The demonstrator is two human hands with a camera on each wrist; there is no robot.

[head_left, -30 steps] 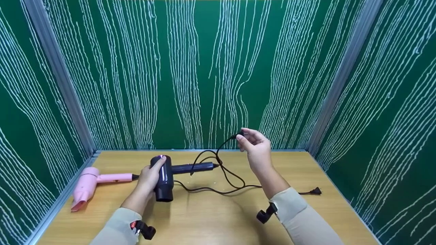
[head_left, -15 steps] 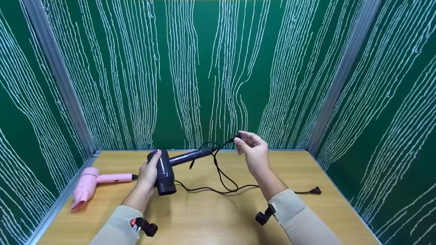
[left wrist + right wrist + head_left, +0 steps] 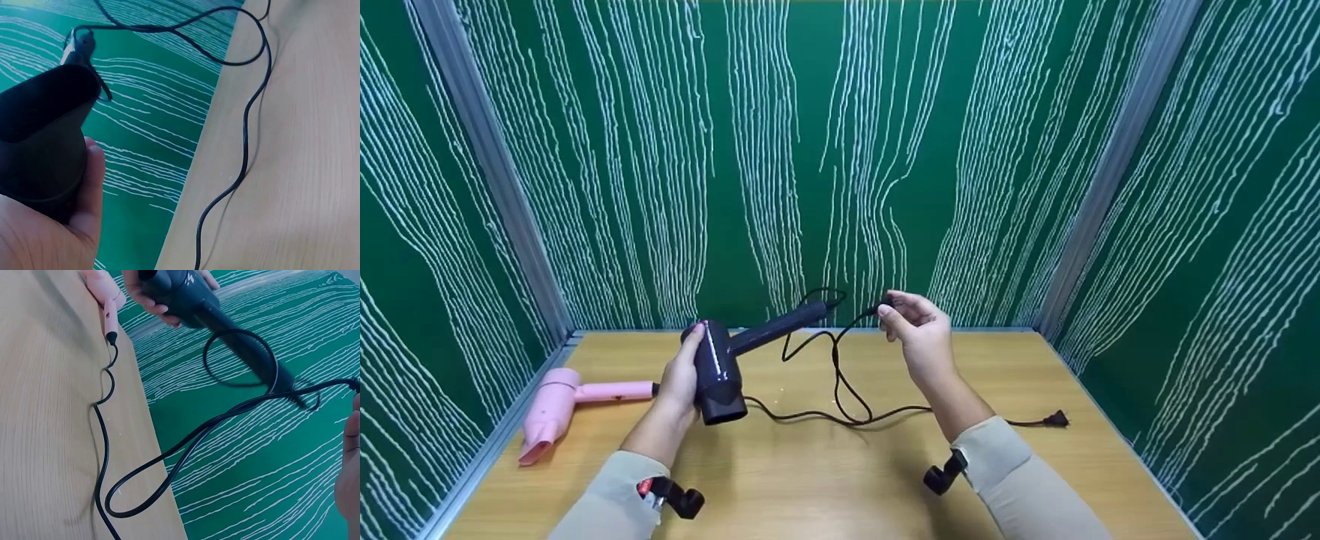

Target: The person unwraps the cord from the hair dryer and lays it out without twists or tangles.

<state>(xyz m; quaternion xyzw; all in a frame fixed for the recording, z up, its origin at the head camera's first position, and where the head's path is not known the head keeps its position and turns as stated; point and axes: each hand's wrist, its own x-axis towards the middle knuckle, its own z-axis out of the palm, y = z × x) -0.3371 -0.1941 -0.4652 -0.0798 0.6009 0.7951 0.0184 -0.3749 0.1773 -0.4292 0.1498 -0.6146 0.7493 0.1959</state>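
My left hand [image 3: 681,379] grips the barrel of a dark hair dryer [image 3: 720,367] and holds it above the table. Its handle slants up to the right, and in the left wrist view the dryer's nozzle [image 3: 42,160] faces the camera. To the right, my right hand [image 3: 924,334] pinches the plug [image 3: 886,303] at the end of the dryer's black cord [image 3: 835,360]. The fingers partly hide that plug. Between both hands the cord hangs in loops, and its lowest bend comes down close to the tabletop.
A pink hair dryer [image 3: 551,409] lies at the left of the wooden table [image 3: 825,487]. Its cord [image 3: 802,415] runs across the tabletop, passing behind my right arm, to a plug [image 3: 1056,420] on the right. Green walls [image 3: 825,150] with white lines enclose the table.
My left hand has raised the dark hair dryer and tilted its handle end upward. The right hand has shifted slightly left and down, still pinching the plug, and the cord loops hang differently.
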